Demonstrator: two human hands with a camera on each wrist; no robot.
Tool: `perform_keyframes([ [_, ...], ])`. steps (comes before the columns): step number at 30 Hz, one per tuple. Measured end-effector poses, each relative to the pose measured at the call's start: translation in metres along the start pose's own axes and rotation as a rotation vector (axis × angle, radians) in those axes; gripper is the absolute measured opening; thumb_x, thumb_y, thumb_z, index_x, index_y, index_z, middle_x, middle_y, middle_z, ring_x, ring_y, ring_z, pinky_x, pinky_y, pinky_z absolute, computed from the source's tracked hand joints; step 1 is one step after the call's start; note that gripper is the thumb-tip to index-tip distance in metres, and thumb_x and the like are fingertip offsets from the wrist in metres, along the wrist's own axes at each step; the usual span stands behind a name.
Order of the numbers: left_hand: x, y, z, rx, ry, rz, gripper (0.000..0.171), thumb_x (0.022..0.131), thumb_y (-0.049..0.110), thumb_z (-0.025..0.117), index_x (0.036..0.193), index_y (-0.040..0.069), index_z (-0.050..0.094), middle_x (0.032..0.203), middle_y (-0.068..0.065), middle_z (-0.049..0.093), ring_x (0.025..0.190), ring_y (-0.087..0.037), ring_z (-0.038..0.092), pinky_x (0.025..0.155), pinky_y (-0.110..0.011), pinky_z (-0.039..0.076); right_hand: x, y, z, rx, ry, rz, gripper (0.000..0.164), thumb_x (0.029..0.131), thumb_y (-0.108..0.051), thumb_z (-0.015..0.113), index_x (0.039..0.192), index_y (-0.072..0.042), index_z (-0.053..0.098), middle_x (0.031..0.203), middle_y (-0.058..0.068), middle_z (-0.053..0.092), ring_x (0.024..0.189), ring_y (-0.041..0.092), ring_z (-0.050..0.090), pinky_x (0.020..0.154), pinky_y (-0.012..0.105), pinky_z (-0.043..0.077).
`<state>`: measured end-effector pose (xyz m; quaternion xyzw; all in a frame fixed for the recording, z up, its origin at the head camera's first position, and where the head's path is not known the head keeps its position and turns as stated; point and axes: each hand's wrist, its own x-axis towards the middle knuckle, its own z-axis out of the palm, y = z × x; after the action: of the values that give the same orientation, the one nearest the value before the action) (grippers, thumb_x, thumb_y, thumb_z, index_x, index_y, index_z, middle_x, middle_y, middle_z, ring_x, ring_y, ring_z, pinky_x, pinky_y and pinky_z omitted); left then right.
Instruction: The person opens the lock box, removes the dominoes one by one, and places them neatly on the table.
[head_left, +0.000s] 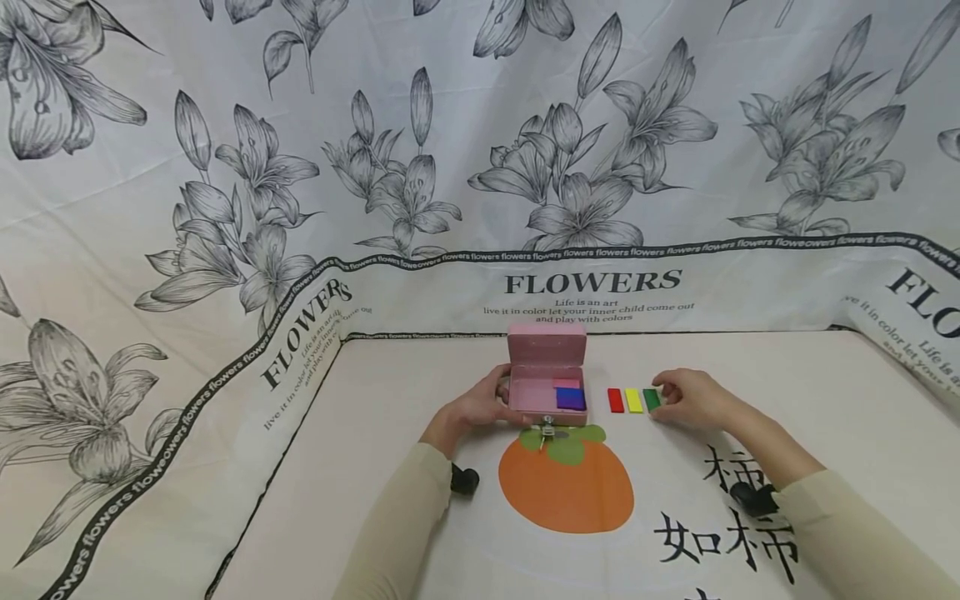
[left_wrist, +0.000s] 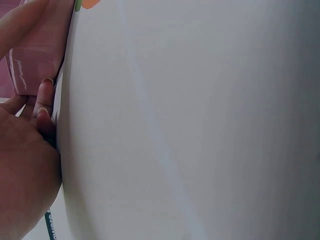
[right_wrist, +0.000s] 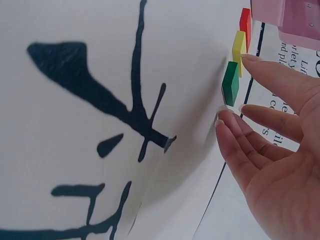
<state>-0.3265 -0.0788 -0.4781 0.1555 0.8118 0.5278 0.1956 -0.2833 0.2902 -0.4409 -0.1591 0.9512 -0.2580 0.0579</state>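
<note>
The left hand [head_left: 480, 402] grips the left side of an open, pink rectangular box [head_left: 531, 387] on the white counter [head_left: 397, 392]. Inside, at right, lie a blue rectangular block [head_left: 570, 400] and a pink rectangular block [head_left: 567, 383]. Right of the box, a red rectangular block [head_left: 615, 401], yellow rectangular block [head_left: 633, 401] and green rectangular block [head_left: 651, 399] form a row; the right hand [head_left: 696, 400], fingers loosely parted, is at the green one, contact unclear.
</note>
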Motion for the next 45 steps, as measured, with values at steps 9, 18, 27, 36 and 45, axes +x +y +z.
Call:
perform_keyframes([
  [9, 0.000, -0.001, 0.000, 0.007, 0.006, 0.010, 0.101, 0.074, 0.012, 0.093, 0.156, 0.014, 0.034, 0.109, -0.011, 0.055, 0.100, -0.023, 0.049, 0.090, -0.037, 0.041, -0.010, -0.004, -0.009, -0.014, -0.006, -0.007, 0.055, 0.085, -0.016, 0.082, 0.126, 0.014, 0.059, 0.104, 0.018, 0.065, 0.089, 0.026, 0.060, 0.080, 0.044, 0.053],
  [18, 0.001, -0.002, 0.001, 0.001, 0.006, 0.005, 0.101, 0.074, 0.012, 0.093, 0.156, 0.015, 0.034, 0.108, -0.011, 0.055, 0.099, -0.023, 0.049, 0.089, -0.036, 0.041, -0.014, -0.014, -0.016, -0.010, 0.017, -0.071, 0.052, 0.087, -0.017, 0.080, 0.124, 0.014, 0.061, 0.102, 0.016, 0.067, 0.091, 0.028, 0.060, 0.079, 0.043, 0.053],
  [27, -0.002, 0.001, 0.001, -0.019, 0.017, -0.038, 0.104, 0.072, 0.015, 0.094, 0.156, 0.019, 0.033, 0.115, -0.007, 0.056, 0.108, -0.025, 0.049, 0.098, -0.043, 0.042, -0.012, -0.034, -0.014, -0.016, 0.031, -0.109, 0.045, 0.087, -0.020, 0.080, 0.119, 0.010, 0.066, 0.102, 0.014, 0.069, 0.091, 0.027, 0.059, 0.076, 0.039, 0.050],
  [36, 0.001, -0.001, 0.001, 0.001, 0.012, -0.026, 0.102, 0.073, 0.016, 0.094, 0.156, 0.019, 0.034, 0.113, -0.007, 0.056, 0.106, -0.024, 0.050, 0.096, -0.041, 0.042, -0.002, -0.055, -0.008, -0.011, 0.036, -0.164, 0.038, 0.088, -0.018, 0.079, 0.115, 0.007, 0.069, 0.098, 0.010, 0.069, 0.088, 0.023, 0.058, 0.075, 0.036, 0.051],
  [45, 0.003, -0.002, -0.001, 0.005, 0.004, -0.012, 0.103, 0.073, 0.013, 0.093, 0.156, 0.016, 0.034, 0.107, -0.008, 0.055, 0.100, -0.021, 0.050, 0.090, -0.036, 0.042, 0.014, -0.078, 0.003, -0.003, 0.043, -0.250, 0.035, 0.089, -0.014, 0.079, 0.114, 0.008, 0.069, 0.101, 0.016, 0.070, 0.089, 0.028, 0.061, 0.077, 0.040, 0.053],
])
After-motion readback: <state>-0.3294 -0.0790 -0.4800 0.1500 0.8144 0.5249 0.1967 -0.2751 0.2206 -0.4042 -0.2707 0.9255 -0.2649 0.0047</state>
